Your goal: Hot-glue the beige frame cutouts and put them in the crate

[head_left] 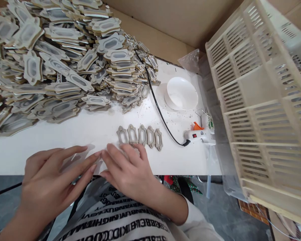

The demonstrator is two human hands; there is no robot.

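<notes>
**Hands flat at the near edge**

Both hands, left [50, 180] and right [126, 170], lie open, fingers pressing a pale sheet [90, 159] (hard to make out). The row of frame pieces [140, 136] runs left-right just beyond the right hand.

White top [120, 217] printed with black lettering; white sleeve [198, 221]; bare hands.
</notes>
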